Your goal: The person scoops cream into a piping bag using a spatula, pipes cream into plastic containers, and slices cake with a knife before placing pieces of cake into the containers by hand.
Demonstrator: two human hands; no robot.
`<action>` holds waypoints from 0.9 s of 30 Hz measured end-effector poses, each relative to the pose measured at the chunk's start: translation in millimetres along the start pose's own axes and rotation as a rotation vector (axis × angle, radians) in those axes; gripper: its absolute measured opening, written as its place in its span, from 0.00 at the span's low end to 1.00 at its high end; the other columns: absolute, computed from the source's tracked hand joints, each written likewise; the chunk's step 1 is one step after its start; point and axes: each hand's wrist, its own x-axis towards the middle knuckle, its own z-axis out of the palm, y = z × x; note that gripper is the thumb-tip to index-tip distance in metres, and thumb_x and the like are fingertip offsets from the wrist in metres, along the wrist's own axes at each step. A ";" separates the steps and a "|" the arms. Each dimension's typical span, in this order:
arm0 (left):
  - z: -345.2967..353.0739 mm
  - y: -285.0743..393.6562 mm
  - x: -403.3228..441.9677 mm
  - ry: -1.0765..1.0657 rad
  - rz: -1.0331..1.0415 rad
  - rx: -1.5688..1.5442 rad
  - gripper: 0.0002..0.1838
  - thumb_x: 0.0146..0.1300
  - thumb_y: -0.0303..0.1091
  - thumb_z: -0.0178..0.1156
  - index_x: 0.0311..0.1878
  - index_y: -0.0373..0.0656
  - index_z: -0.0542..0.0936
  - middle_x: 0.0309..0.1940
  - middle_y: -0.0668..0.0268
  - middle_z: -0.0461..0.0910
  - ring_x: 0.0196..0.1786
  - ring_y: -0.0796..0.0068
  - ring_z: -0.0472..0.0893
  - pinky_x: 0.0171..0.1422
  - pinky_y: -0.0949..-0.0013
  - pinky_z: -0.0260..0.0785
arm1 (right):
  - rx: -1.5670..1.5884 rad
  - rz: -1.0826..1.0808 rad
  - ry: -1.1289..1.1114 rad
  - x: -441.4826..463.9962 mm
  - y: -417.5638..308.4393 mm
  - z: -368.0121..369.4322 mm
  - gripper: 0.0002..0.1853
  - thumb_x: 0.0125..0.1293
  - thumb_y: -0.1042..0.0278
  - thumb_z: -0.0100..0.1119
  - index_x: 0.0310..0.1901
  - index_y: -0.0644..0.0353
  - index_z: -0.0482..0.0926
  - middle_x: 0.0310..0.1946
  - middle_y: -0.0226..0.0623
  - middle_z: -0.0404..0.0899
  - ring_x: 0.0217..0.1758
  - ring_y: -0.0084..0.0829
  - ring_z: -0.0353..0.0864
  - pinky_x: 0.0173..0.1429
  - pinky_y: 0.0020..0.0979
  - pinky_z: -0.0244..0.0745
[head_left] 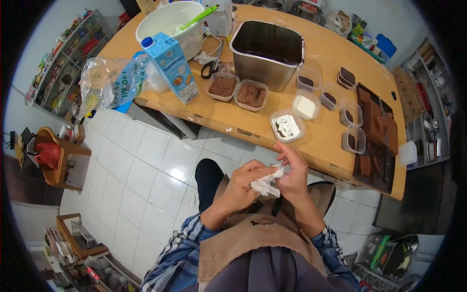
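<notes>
Above my lap, my left hand (pixel 243 185) is closed around a crumpled white tissue (pixel 266 185). Its thumb presses the tissue against my right hand (pixel 294 176), whose fingers are stretched out and apart. Just beyond them, at the table's front edge, a clear square cup (pixel 287 127) holds dark cake with white cream on top. Behind it stands a cup with a smooth white surface (pixel 306 106). Two cups of brown cake, a left one (pixel 223 87) and a right one (pixel 251 95), sit further left.
A metal tin (pixel 267 58) with dark sauce stands mid-table. To its left are a blue milk carton (pixel 170 65), black-handled scissors (pixel 210 69), a plastic bag (pixel 109 82) and a white bowl (pixel 175 19) with a green spatula (pixel 199 17). At right, several small cups neighbour a tray (pixel 362 170) of chocolate cake.
</notes>
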 end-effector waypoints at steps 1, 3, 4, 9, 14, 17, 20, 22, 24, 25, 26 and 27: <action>1.5 -0.2 -0.5 0.022 0.013 0.016 0.22 0.47 0.16 0.57 0.49 0.41 0.80 0.33 0.60 0.76 0.35 0.68 0.77 0.39 0.73 0.69 | 0.003 0.012 0.010 0.5 -1.5 -0.9 0.30 0.42 0.80 0.62 0.53 0.62 0.73 0.44 0.36 0.77 0.36 0.26 0.75 0.39 0.25 0.68; 5.0 -1.4 -0.6 0.069 0.042 0.051 0.22 0.47 0.16 0.57 0.48 0.41 0.80 0.32 0.61 0.76 0.34 0.68 0.77 0.39 0.73 0.69 | -0.010 -0.002 -0.011 -0.3 -5.3 -3.6 0.31 0.41 0.83 0.58 0.54 0.62 0.72 0.46 0.37 0.75 0.37 0.29 0.75 0.39 0.27 0.69; 5.8 -2.1 0.1 0.082 0.044 0.082 0.22 0.47 0.16 0.57 0.48 0.41 0.80 0.33 0.61 0.76 0.34 0.68 0.77 0.38 0.73 0.69 | -0.017 -0.009 -0.022 -0.8 -6.9 -4.8 0.31 0.40 0.85 0.55 0.54 0.62 0.72 0.47 0.38 0.74 0.38 0.31 0.75 0.39 0.28 0.70; 6.3 -3.1 -1.1 0.115 0.080 0.227 0.22 0.45 0.17 0.59 0.47 0.41 0.80 0.34 0.59 0.76 0.33 0.64 0.78 0.36 0.70 0.71 | 0.011 -0.056 0.044 -0.5 -10.4 -0.1 0.32 0.36 0.84 0.57 0.52 0.62 0.75 0.46 0.37 0.74 0.35 0.26 0.74 0.38 0.25 0.68; 6.3 -0.6 -1.1 0.110 0.106 0.326 0.23 0.43 0.18 0.60 0.48 0.42 0.79 0.33 0.59 0.76 0.33 0.62 0.79 0.36 0.68 0.72 | 0.031 -0.015 0.080 -0.5 -12.4 1.0 0.32 0.36 0.84 0.57 0.51 0.60 0.76 0.47 0.36 0.74 0.35 0.25 0.74 0.38 0.24 0.67; 8.1 -1.9 -1.2 0.119 0.128 0.340 0.24 0.42 0.18 0.60 0.48 0.42 0.79 0.33 0.60 0.76 0.33 0.62 0.79 0.35 0.67 0.72 | 0.034 -0.023 0.072 -0.8 -10.5 -1.1 0.31 0.37 0.84 0.58 0.51 0.61 0.75 0.48 0.37 0.73 0.35 0.25 0.74 0.39 0.25 0.68; 9.0 -7.5 -2.0 0.125 0.137 0.356 0.23 0.43 0.19 0.61 0.48 0.43 0.79 0.33 0.60 0.76 0.33 0.62 0.79 0.35 0.67 0.73 | 0.019 -0.040 0.057 -0.5 -12.0 -3.0 0.30 0.39 0.85 0.59 0.52 0.62 0.74 0.48 0.40 0.73 0.35 0.28 0.74 0.41 0.28 0.72; 8.2 -9.8 -2.5 0.141 0.120 0.375 0.23 0.43 0.20 0.61 0.48 0.43 0.79 0.34 0.59 0.76 0.33 0.62 0.79 0.35 0.67 0.73 | -0.001 -0.025 0.043 -0.9 -17.4 -7.0 0.30 0.39 0.84 0.60 0.52 0.63 0.74 0.49 0.40 0.73 0.34 0.28 0.74 0.41 0.28 0.72; 3.8 -10.9 -2.4 0.172 0.089 0.400 0.23 0.43 0.20 0.61 0.48 0.43 0.79 0.34 0.59 0.76 0.33 0.62 0.79 0.36 0.68 0.73 | 0.001 -0.051 0.055 -0.8 -22.1 -10.9 0.30 0.40 0.84 0.61 0.52 0.64 0.73 0.48 0.40 0.72 0.35 0.29 0.73 0.42 0.28 0.72; 0.8 -10.8 -3.3 0.192 0.071 0.371 0.23 0.43 0.19 0.61 0.48 0.43 0.79 0.35 0.59 0.76 0.34 0.63 0.79 0.37 0.69 0.72 | 0.001 -0.063 0.062 -1.3 -22.9 -12.3 0.30 0.40 0.83 0.61 0.52 0.64 0.73 0.48 0.40 0.72 0.35 0.29 0.73 0.42 0.28 0.72; -2.5 -9.9 -4.2 0.212 0.052 0.342 0.24 0.44 0.19 0.60 0.49 0.43 0.79 0.35 0.59 0.76 0.34 0.63 0.79 0.37 0.69 0.72 | -0.026 -0.057 0.058 -1.2 -21.9 -13.2 0.30 0.41 0.83 0.61 0.53 0.64 0.72 0.48 0.41 0.72 0.36 0.30 0.74 0.42 0.28 0.72; -4.3 -7.5 -4.0 0.231 0.034 0.314 0.24 0.44 0.19 0.60 0.49 0.43 0.79 0.35 0.59 0.77 0.34 0.63 0.79 0.38 0.70 0.72 | -0.053 -0.051 0.055 -0.6 -19.9 -13.7 0.31 0.41 0.83 0.61 0.53 0.65 0.72 0.49 0.42 0.71 0.38 0.32 0.74 0.42 0.28 0.72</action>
